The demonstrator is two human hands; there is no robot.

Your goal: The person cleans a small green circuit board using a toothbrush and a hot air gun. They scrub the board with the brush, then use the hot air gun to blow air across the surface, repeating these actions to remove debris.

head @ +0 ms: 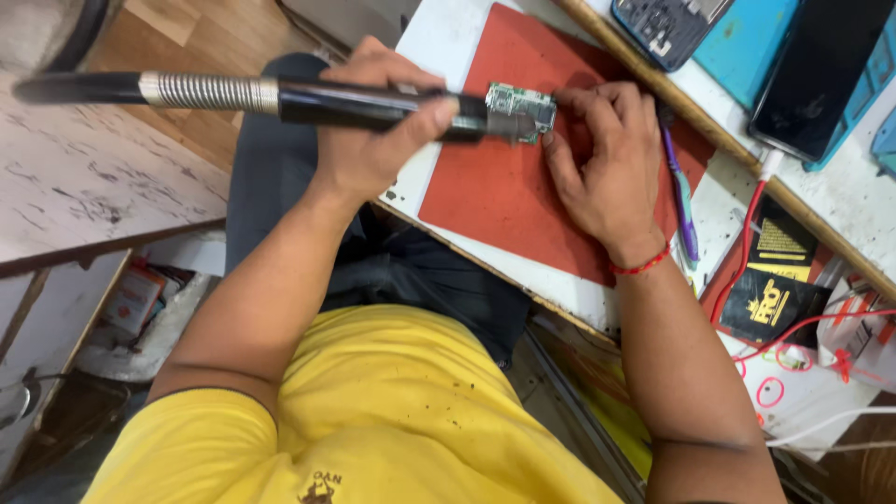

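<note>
Lying across the view, the long black handpiece with its ribbed metal collar (280,98) runs from the left hand (373,121) toward the right hand (607,168), its long axis roughly level, its tip ending at the small green circuit board (520,110). The left hand wraps closed around the black barrel, thumb on top. The right hand pins the board with its fingertips against the flat red rubber mat (504,201), just beyond the tool's tip, so the right hand is nearer the board. The tool's working tip is hidden against the board, and the board's far edge is covered by fingers.
</note>
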